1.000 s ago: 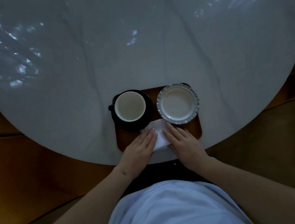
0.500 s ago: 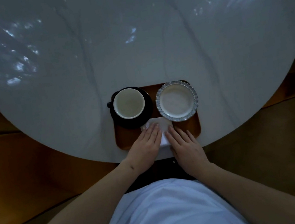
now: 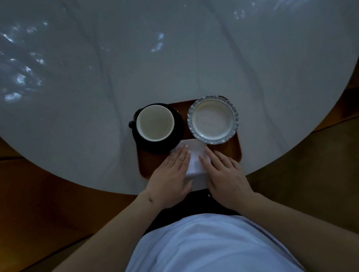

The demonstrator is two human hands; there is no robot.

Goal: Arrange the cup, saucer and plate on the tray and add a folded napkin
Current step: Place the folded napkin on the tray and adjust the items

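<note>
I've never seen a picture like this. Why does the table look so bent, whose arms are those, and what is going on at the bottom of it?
There is no machine here. A person wears a wide-angle camera on the head, looking forward and down, so you see their own arms and lap, and the lens bends the round table.

At the near edge sits a brown tray. On it, to the left, a cup stands on a dark saucer; to the right is a plate with a fluted rim.

In front of these lies a white folded napkin. The left hand and right hand lie flat on its two sides, palms down, fingers pointing away. Nothing is gripped or lifted; the hands look to be pressing or smoothing the napkin onto the tray.
</note>
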